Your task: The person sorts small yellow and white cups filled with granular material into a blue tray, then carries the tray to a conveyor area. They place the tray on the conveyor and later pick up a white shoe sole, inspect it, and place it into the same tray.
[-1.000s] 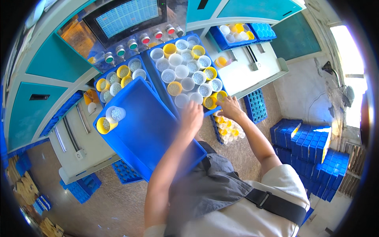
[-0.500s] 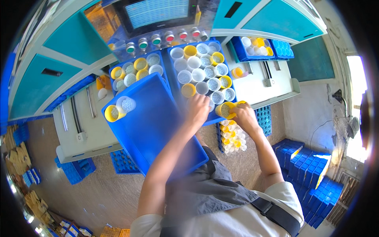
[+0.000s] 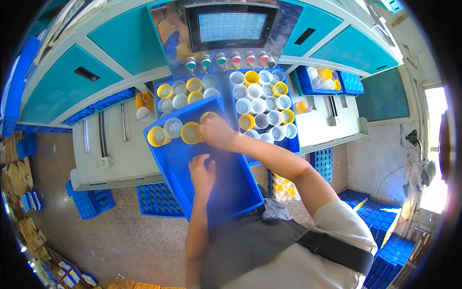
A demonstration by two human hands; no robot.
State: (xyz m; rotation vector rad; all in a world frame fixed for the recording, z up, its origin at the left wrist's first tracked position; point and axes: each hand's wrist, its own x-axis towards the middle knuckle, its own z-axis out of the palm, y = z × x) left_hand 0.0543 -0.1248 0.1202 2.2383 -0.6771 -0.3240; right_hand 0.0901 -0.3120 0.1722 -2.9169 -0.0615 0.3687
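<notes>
My right hand (image 3: 217, 132) reaches across to the slanted blue tray (image 3: 216, 183), its fingers closed on a yellow cup (image 3: 207, 115) that they partly hide. Touching that hand or just beside it is another yellow cup (image 3: 191, 133), filled with small pale pellets. Left of these, in the tray's upper corner, stand a white cup (image 3: 173, 127) and a yellow cup (image 3: 158, 137), both holding pellets. My left hand (image 3: 202, 174) hovers over the tray's bare middle, thumb and fingers apart, holding nothing.
Behind, a blue crate (image 3: 294, 147) carries rows of white and yellow cups; another group of cups (image 3: 179, 101) sits to its left. A button panel with a screen (image 3: 232, 26) rises at the back. Stacked blue crates (image 3: 378, 216) stand on the floor at right.
My right hand has moved left from the cup crate to the tray, bringing yellow cups. My left hand has left the crate and now hangs open over the tray. The view has shifted.
</notes>
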